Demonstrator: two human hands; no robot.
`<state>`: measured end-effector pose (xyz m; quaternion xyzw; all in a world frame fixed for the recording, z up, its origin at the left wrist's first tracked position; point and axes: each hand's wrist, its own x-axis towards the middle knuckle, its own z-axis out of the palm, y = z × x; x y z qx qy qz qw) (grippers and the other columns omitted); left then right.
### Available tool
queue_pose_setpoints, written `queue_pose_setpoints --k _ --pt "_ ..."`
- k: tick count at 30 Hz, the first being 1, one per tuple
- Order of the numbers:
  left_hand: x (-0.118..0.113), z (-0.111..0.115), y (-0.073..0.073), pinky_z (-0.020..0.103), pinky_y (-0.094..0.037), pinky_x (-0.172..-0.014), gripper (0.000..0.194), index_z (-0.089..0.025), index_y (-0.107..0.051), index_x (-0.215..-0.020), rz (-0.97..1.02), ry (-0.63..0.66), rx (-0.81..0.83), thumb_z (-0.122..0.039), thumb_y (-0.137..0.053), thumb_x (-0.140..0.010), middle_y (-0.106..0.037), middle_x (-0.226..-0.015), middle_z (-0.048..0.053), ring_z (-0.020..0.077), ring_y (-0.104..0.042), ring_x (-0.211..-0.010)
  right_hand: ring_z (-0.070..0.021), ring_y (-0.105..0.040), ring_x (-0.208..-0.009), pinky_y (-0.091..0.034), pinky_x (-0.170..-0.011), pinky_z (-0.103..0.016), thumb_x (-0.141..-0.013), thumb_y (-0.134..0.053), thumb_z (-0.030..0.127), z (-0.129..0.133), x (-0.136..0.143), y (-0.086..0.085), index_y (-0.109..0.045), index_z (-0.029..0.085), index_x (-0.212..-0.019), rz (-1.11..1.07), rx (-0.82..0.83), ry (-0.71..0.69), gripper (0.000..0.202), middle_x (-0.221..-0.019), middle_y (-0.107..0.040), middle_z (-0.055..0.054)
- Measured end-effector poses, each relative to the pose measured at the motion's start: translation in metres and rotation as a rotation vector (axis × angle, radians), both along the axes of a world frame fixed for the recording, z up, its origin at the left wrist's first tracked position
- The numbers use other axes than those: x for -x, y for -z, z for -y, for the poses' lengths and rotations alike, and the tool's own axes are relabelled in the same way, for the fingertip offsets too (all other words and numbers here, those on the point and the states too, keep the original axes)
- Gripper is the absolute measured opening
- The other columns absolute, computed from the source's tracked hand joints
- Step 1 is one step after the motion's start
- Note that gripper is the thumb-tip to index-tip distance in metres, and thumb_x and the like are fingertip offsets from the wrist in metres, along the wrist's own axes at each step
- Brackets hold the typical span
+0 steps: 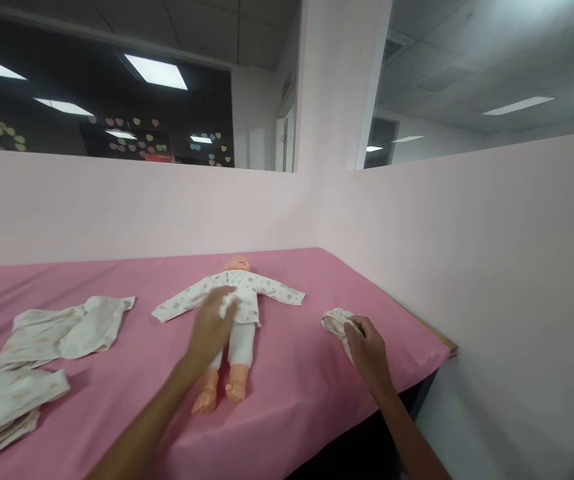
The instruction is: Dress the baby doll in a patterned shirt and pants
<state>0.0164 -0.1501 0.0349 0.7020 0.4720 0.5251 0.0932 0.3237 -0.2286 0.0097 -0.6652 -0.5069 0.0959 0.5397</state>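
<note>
A baby doll point(237, 265) lies on its back, dressed in a long-sleeved white printed top point(245, 308) with its sleeves spread wide, and white trousers point(241, 343). Its feet are bare and point toward me. My left hand point(214, 323) is over the front of the top and hides part of it. Motion smears its fingers, so I cannot tell whether they touch the fabric. To the right of the doll, my right hand point(368, 350) pinches a small, bunched white printed baby garment point(337, 321), low over the table; its exact kind is unclear.
Pink cloth point(287, 407) covers the table. At the left lie a spread white baby garment point(61, 330) and a stack of folded baby clothes point(7, 407). Walls with windows rise behind and to the right; the table's corner point(449, 348) is near the right wall.
</note>
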Motion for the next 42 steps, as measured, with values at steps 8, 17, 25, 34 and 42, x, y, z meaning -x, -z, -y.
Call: queue_pose_setpoints --k 8,17,25,34,42 --pt "-0.059 0.095 -0.019 0.034 -0.047 -0.077 0.023 -0.026 -0.06 -0.106 -0.068 0.38 0.268 -0.04 -0.056 -0.088 -0.066 -0.099 0.004 0.0212 -0.059 -0.088 -0.0185 -0.061 -0.093 -0.05 -0.079 -0.029 -0.086 -0.058 0.029 0.039 0.098 -0.059 -0.06 0.027 -0.12 -0.298 0.099 -0.828 0.034 -0.102 -0.065 -0.002" --pt "-0.022 0.093 -0.023 0.032 -0.044 -0.078 0.027 -0.027 -0.06 -0.113 -0.264 0.422 0.226 -0.043 -0.049 -0.094 -0.063 -0.103 0.004 0.0195 -0.057 -0.088 -0.018 -0.062 -0.084 -0.051 -0.075 -0.03 -0.088 -0.058 0.034 0.033 0.098 -0.05 -0.063 0.022 -0.116 -0.337 0.166 -0.91 0.03 -0.097 -0.066 -0.003" --pt "-0.004 0.086 -0.021 0.03 -0.044 -0.079 0.013 -0.025 -0.058 -0.099 -0.303 0.44 0.153 -0.028 -0.047 -0.094 -0.064 -0.098 0.001 0.0181 -0.058 -0.09 -0.0164 -0.06 -0.068 -0.047 -0.058 -0.026 -0.086 -0.059 0.047 0.032 0.087 -0.057 -0.062 0.02 -0.093 -0.352 0.148 -0.711 0.028 -0.081 -0.064 -0.002" --pt "0.048 0.085 -0.073 0.029 -0.044 -0.076 0.012 -0.024 -0.054 -0.099 -0.201 0.307 0.153 -0.029 -0.043 -0.096 -0.063 -0.1 0.002 0.0182 -0.057 -0.092 -0.0164 -0.058 -0.07 -0.046 -0.058 -0.025 -0.084 -0.06 0.043 0.04 0.051 -0.096 -0.054 0.022 -0.091 -0.323 -0.078 -0.417 0.023 -0.078 -0.06 -0.001" --pt "0.019 0.096 -0.109 0.022 -0.046 -0.059 0.021 -0.024 -0.053 -0.102 0.31 0.358 0.094 -0.041 -0.059 -0.09 -0.06 -0.081 -0.001 0.0126 -0.057 -0.069 -0.0134 -0.051 -0.062 -0.04 -0.052 -0.024 -0.08 -0.056 0.027 0.05 0.058 -0.114 -0.058 0.021 -0.091 -0.326 -0.261 -0.306 0.012 -0.074 -0.056 0.0"
